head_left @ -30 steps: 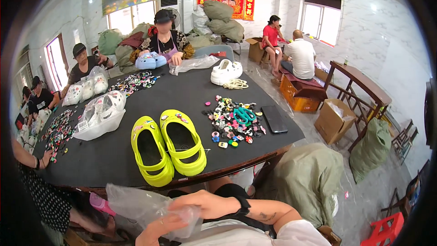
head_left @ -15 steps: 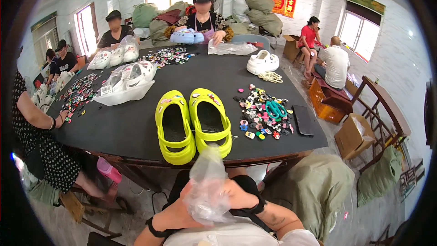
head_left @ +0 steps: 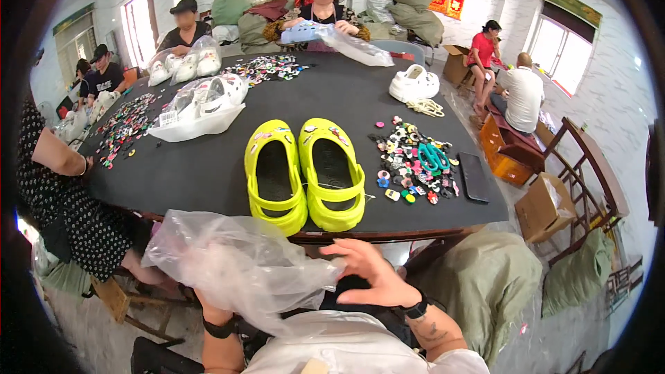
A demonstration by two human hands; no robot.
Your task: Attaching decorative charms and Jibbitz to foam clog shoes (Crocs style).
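The person's got a crinkly clear plastic bag [head_left: 239, 266] in their lap, just below the near edge of the round black table [head_left: 208, 166]. The right hand [head_left: 370, 273] is spread open, fingertips touching the bag's right end. The left hand is buried under the plastic, so can't tell its grip. A pair of lime-green foam clogs [head_left: 305, 173] sits on the table right above, with a pile of small colourful shoe charms [head_left: 409, 163] beside them
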